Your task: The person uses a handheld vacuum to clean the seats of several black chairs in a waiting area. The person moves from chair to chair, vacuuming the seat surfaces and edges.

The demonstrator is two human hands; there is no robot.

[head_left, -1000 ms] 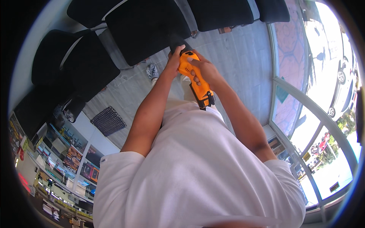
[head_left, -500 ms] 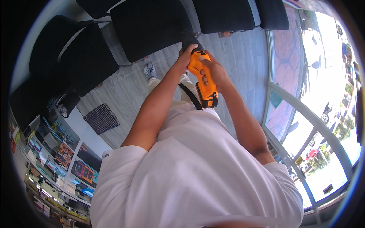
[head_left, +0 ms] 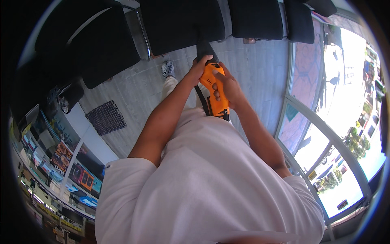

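Note:
Both hands are on an orange cordless power tool [head_left: 219,87] with a dark tapered nozzle [head_left: 206,51]. My right hand [head_left: 227,86] is closed around its grip, thumb along the top. Farther forward, my left hand [head_left: 200,69] holds the tool where the body meets the nozzle. The nozzle points away from me over the front part of a black chair seat [head_left: 178,24]; its dark tip blends into the seat, so contact cannot be told. A black strap [head_left: 201,100] hangs beside the tool's rear end, close to my shirt.
More black chairs [head_left: 256,18] stand in a row ahead and curve round to the left. A dark patterned mat [head_left: 106,118] lies on the grey plank floor [head_left: 134,87]. Glass display cases [head_left: 77,162] with boxed goods are at left, a framed glass front [head_left: 308,114] at right.
The view has shifted, so the chairs sit farther right. Relative to the chair seat, the nozzle now lies more toward the middle than near its right edge. Both hands keep their hold.

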